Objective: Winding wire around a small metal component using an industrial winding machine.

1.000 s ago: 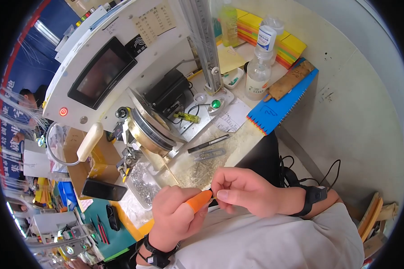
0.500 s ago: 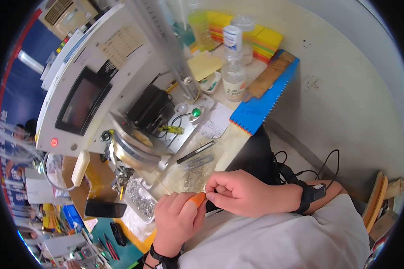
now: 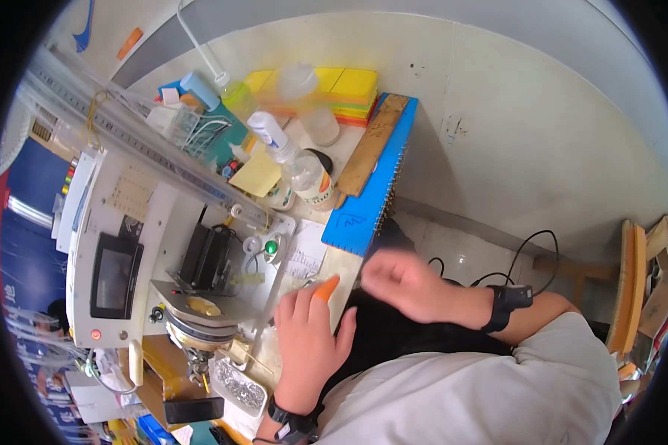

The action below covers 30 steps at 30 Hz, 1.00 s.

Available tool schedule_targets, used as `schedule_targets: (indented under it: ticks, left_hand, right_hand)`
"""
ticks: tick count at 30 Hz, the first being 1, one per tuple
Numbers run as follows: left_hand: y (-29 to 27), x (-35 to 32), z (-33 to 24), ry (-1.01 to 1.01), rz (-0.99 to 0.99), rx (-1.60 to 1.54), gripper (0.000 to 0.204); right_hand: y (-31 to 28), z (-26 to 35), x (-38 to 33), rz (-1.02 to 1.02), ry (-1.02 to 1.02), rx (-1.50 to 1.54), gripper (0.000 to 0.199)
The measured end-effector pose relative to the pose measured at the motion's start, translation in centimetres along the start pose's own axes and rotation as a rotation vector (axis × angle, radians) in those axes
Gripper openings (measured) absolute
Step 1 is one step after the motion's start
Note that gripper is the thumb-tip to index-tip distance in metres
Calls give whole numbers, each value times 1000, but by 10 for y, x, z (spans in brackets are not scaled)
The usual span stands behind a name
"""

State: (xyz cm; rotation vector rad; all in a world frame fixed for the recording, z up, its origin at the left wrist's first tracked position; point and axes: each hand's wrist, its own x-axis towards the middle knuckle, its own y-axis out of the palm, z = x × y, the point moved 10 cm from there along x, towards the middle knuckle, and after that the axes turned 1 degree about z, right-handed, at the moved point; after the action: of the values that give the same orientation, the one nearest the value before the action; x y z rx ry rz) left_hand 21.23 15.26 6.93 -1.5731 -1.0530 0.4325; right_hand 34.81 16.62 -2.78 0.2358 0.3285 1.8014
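1. On my feed, a pale wall takes up the upper right, and a cluttered bench lies to the left of it.
2. Toward the back of the bench I see a yellow-topped stack of paper. Nearer stands a clear bottle with a white top, and beside it a blue notebook with a strip of brown cardboard lying on it.
3. Over on the left I have a machine with a dark screen and a round metal wheel. A green button sits just beside a sheet of paper with handwriting.
4. I see the left hand back upward at the bench's near edge, fingers stretched out close together and thumb spread away. I can't tell whether it touches the bench. An orange finger cover is on its index finger.
5. The right hand is apart from it, past the bench edge. Its fingers are curled and blurred, so I can't tell whether they pinch anything.
6. A white tray of small metal bits sits near the left wrist, on its left side, with a dark phone just beside it.
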Motion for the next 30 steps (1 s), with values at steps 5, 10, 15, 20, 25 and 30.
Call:
schedule_targets:
  ticks: [5, 10, 15, 20, 25, 30]
  left_hand:
    - [18, 69, -16, 90, -129, -93, 55]
    - [51, 148, -34, 235, -185, -183, 57]
    - [85, 195, -23, 272, -112, -237, 61]
    - [99, 198, -25, 310, -60, -247, 66]
    - [98, 200, -27, 296, -82, -160, 71]
    - [100, 201, -30, 317, -83, -90, 71]
  right_hand:
    - [-126, 31, 41, -463, -113, 281, 12]
    - [-192, 28, 75, -530, -179, 342, 11]
    - [-198, 15, 94, -541, -130, 385, 12]
    - [-196, 7, 101, -416, -120, 394, 12]
    - [-196, 9, 107, -410, -133, 394, 14]
    - [-194, 7, 109, -395, -132, 405, 15]
